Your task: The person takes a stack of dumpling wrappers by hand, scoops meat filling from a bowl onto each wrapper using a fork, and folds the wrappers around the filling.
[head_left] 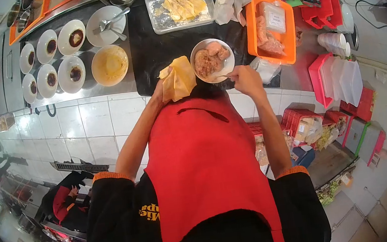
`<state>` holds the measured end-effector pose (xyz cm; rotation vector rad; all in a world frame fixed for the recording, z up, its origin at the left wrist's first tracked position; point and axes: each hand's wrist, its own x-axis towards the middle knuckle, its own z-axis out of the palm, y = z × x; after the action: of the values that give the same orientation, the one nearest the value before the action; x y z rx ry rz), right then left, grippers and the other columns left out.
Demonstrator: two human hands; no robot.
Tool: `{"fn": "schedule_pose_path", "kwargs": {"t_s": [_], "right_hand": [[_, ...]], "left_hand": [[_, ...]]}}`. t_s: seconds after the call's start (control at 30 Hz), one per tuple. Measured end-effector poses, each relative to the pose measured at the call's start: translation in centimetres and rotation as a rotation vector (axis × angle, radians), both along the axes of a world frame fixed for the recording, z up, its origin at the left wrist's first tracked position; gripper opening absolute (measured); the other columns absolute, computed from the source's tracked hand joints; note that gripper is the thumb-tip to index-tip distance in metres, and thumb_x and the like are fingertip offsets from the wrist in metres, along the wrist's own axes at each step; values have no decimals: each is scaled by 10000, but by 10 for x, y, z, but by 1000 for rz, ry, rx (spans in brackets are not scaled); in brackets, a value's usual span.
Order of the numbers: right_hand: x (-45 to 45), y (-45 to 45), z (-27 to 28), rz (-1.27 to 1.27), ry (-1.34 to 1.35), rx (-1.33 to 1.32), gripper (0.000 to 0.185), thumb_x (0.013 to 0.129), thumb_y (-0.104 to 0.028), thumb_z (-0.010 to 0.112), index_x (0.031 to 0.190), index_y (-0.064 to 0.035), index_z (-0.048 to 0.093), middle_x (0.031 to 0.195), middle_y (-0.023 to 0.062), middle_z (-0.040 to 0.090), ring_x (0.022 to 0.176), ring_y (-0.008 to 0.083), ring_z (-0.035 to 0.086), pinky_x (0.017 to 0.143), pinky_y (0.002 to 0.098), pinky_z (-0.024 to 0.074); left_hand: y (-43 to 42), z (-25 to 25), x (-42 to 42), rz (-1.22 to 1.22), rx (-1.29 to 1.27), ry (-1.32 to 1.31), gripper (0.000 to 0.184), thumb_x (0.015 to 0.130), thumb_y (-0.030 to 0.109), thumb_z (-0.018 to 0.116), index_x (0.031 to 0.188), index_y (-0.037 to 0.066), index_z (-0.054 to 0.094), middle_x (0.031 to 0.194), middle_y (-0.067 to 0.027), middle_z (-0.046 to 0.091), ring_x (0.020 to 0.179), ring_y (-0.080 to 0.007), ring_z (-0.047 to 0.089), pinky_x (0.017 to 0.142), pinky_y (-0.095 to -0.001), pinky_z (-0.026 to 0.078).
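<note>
Yellow wrapper sheets point(178, 79) lie draped over my left hand point(162, 82), whose fingers are wrapped round them at the left edge. Just right of them stands a white bowl point(213, 60) of pinkish-brown minced filling point(209, 59). At the bowl's lower right rim, my right hand point(242, 78) is closed on the handle of a utensil that reaches into the bowl; its tip is hard to make out. Behind, a metal tray point(159, 20) holds more yellow sheets point(184, 6).
Several white bowls point(71, 75) with dark sauce stand at the left, beside a bowl of yellowish residue point(110, 66) and a plate with cutlery point(106, 25). An orange tray point(252, 26) with packaged food sits right. A person point(66, 203) is at the lower left.
</note>
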<state>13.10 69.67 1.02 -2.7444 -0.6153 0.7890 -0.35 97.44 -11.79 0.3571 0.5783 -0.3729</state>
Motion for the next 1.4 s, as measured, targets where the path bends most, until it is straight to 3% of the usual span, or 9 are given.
{"fn": "schedule_pose_path", "kwargs": {"t_s": [0.37, 0.57, 0.67, 0.83, 1.0, 1.13, 1.2, 1.33, 1.4], "right_hand": [[15, 13, 43, -134, 121, 524, 247, 825, -33, 632, 1001, -109, 788, 855, 116, 734, 821, 317, 702, 724, 419, 536], [-6, 4, -16, -79, 2, 61, 280, 826, -15, 589, 1007, -93, 788, 868, 112, 734, 825, 318, 702, 752, 419, 533], [-22, 4, -30, -99, -19, 145, 288, 820, 3, 567, 994, -71, 784, 867, 130, 735, 832, 331, 706, 754, 416, 540], [-17, -14, -42, -102, 193, 355, 279, 842, 23, 573, 1044, -12, 763, 808, 133, 735, 756, 245, 703, 717, 361, 528], [-11, -19, -48, -158, 368, 458, 220, 914, -58, 637, 1090, 2, 756, 789, 67, 748, 651, 120, 588, 632, 295, 485], [-7, -19, -35, -217, 498, 502, 221, 929, -86, 656, 1112, -14, 758, 784, 31, 739, 601, 85, 527, 574, 254, 443], [-4, -22, -22, -449, 718, 582, 210, 937, -96, 657, 1105, -29, 765, 808, 0, 731, 581, 53, 485, 538, 227, 404], [-3, -27, -23, -449, 703, 595, 201, 933, -69, 648, 1087, -6, 760, 848, 37, 743, 615, 86, 554, 581, 251, 456], [-10, -26, -35, -157, 364, 465, 198, 922, -26, 636, 1078, 25, 746, 876, 81, 750, 691, 134, 644, 651, 290, 506]], "left_hand": [[16, 65, 19, -17, 201, -121, 568, 1023, 502, 513, 1416, 96, 458, 1244, -96, 635, 1056, -221, 688, 866, -375, 600], [19, 46, 18, -49, 232, -126, 555, 1013, 513, 533, 1383, 100, 500, 1158, -56, 652, 965, -169, 689, 765, -338, 599], [19, 30, 7, -60, 260, -97, 550, 1010, 521, 538, 1363, 100, 514, 1124, -44, 653, 941, -162, 682, 758, -328, 590], [15, 7, -1, -27, 226, -51, 554, 1008, 524, 540, 1362, 100, 511, 1123, -49, 648, 952, -179, 677, 800, -348, 584], [11, 17, 0, -30, 168, -70, 570, 1011, 507, 538, 1397, 91, 483, 1223, -99, 637, 1050, -242, 680, 882, -395, 585], [8, 27, -3, -52, 89, -34, 559, 1027, 479, 516, 1421, 86, 463, 1311, -137, 614, 1133, -292, 664, 956, -440, 568], [5, 23, -7, -64, 91, -45, 546, 1033, 469, 506, 1419, 84, 466, 1306, -134, 618, 1130, -290, 665, 959, -443, 567], [0, 7, -13, -113, 61, -42, 523, 1059, 450, 445, 1439, 90, 458, 1335, -126, 615, 1163, -266, 653, 986, -440, 554], [0, 12, -14, -120, 64, -41, 522, 1062, 445, 439, 1443, 89, 453, 1340, -127, 611, 1175, -267, 647, 998, -439, 548]]}}
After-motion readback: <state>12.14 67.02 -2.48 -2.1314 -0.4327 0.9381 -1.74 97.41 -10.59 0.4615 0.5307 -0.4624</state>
